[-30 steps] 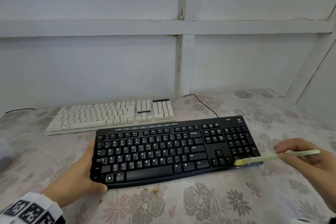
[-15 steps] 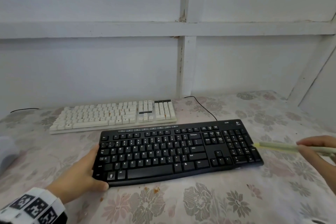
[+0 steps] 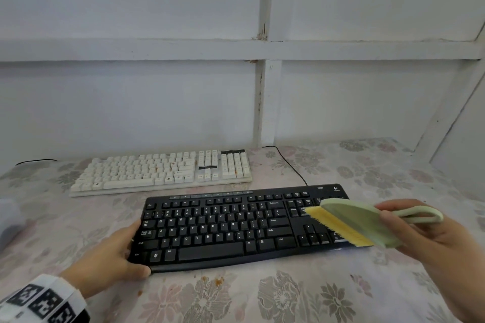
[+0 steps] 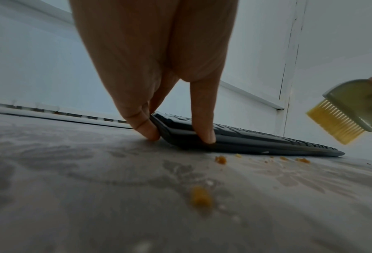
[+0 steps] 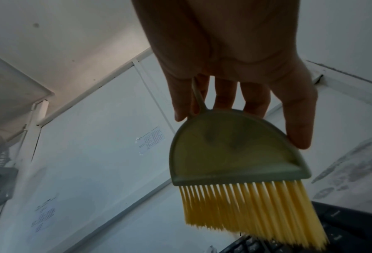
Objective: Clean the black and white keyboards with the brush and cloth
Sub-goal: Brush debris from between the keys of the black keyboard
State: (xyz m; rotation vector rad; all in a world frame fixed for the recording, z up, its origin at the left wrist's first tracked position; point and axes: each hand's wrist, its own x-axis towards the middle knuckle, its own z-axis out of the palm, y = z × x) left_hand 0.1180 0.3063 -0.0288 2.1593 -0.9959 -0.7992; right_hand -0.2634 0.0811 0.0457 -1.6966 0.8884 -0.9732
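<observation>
While our left hand [image 3: 105,265] grips the black keyboard's [image 3: 236,228] left end, our right hand [image 3: 430,241] pinches the brush [image 3: 359,223], bristles hovering above the number keys.

Bare hands, white band [image 3: 42,299] on left wrist (black square-patterned markers), dark cuff beneath

Your open room is the bare tablecloth [image 3: 393,283] in front of and to the right of the black keyboard [image 3: 236,228]. Behind it, the white keyboard [image 3: 162,173] lies close, leaving only a narrow strip between, crossed by a black cable [image 3: 291,165]. The wall [image 3: 131,102] closes the far side.
</observation>
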